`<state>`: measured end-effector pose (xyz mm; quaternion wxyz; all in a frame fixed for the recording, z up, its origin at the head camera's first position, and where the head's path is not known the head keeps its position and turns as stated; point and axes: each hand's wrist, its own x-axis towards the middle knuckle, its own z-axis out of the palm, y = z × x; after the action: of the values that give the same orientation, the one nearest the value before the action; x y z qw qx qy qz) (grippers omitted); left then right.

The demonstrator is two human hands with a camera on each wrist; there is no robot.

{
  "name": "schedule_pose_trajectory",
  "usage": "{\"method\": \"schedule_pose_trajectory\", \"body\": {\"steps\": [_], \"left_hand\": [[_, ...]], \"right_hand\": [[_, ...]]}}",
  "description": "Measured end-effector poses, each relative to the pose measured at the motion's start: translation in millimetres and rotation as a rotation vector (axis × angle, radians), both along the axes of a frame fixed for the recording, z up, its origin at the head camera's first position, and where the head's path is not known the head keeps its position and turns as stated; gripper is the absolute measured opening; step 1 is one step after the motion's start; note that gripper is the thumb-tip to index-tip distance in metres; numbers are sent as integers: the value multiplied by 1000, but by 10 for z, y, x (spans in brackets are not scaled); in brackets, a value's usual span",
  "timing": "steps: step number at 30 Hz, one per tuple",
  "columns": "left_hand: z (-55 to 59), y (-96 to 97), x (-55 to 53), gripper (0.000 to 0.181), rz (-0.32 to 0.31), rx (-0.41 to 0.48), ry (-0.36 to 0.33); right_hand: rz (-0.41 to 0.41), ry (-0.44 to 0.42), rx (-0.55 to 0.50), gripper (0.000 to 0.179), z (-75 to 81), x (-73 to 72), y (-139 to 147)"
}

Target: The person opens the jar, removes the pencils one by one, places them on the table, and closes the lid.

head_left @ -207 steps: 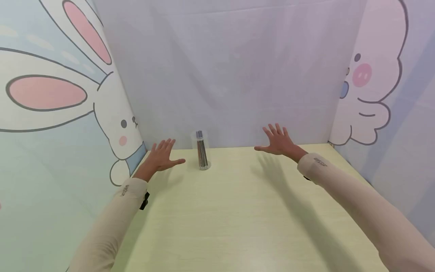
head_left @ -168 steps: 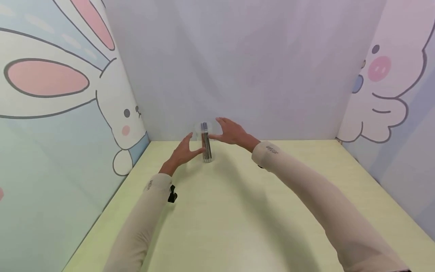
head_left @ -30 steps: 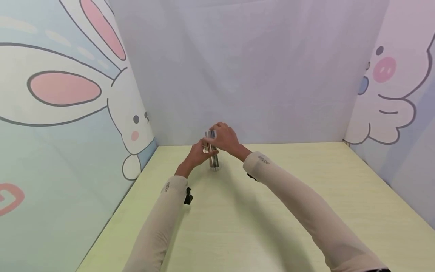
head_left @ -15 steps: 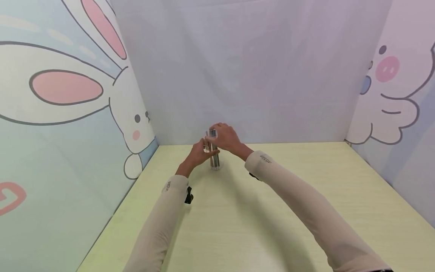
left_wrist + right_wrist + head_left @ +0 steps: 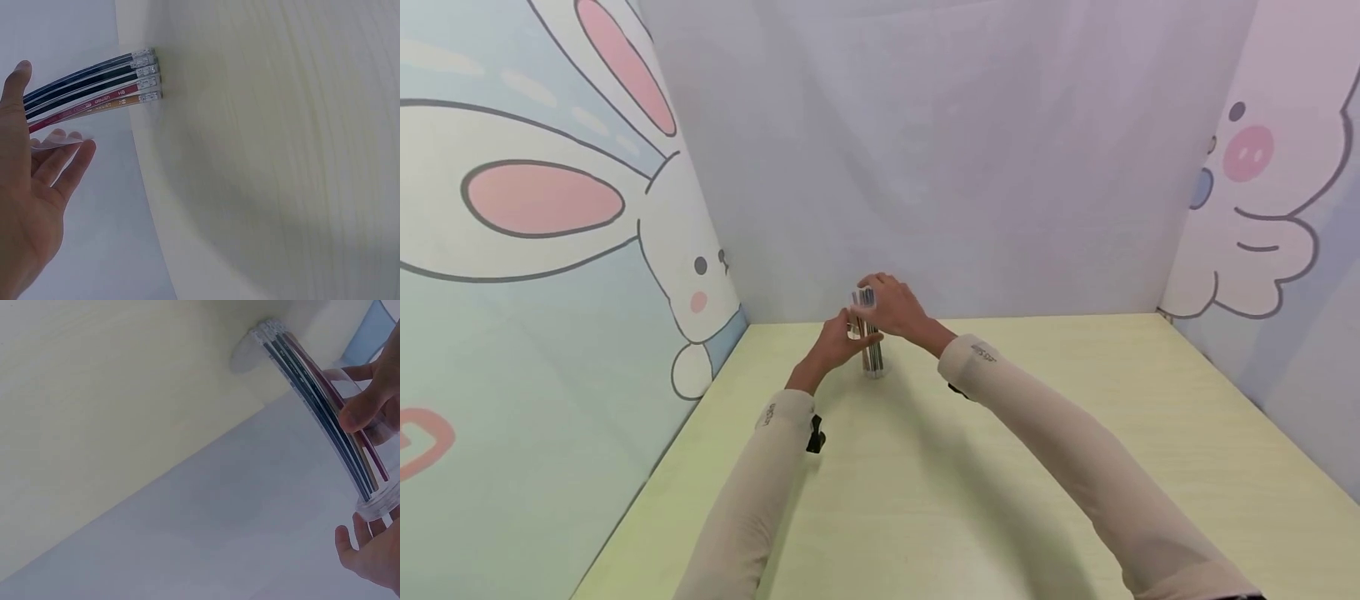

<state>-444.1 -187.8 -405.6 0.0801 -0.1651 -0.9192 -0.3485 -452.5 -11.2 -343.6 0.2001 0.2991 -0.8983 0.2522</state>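
A clear plastic tube (image 5: 872, 372) stands on the table near the back curtain, holding several pencils (image 5: 94, 90). Dark, red and orange pencils show, their eraser ends down. My left hand (image 5: 835, 342) grips the tube's side, thumb across the front and fingers behind. A thin clear edge (image 5: 62, 142) shows by those fingertips in the left wrist view. Around the tube's top, my right hand (image 5: 898, 308) holds the round clear lid (image 5: 378, 505), thumb in front and fingers over the far side. Part of the lid is hidden by this hand in the head view.
The pale wood-grain table (image 5: 895, 500) stretches toward me. A plain grey curtain (image 5: 940, 167) hangs close behind the tube. Printed cloth walls stand on both sides, a rabbit (image 5: 677, 250) on the left and a pink-cheeked white figure (image 5: 1247, 208) on the right.
Earlier, both hands were spread apart and touched nothing; they came in and took hold of the tube, left at its side, right at its top. Over the last second they barely move.
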Motion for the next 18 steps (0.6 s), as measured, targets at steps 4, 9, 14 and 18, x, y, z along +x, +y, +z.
{"method": "schedule_pose_trajectory", "body": {"steps": [4,9,14,18], "left_hand": [[-10,-5,16,67,4,6,-7],[-11,-11,20,69,3,23,-3],[-9,-1,11,73,-8,30,-3],[-17,1,5,74,-9,37,-4]], "right_hand": [[-4,-34,-5,64,-18,11,15],[-35,-75,17,71,-9,36,29],[-22,-67,44,68,17,37,53],[3,-48,60,64,31,13,57]]}}
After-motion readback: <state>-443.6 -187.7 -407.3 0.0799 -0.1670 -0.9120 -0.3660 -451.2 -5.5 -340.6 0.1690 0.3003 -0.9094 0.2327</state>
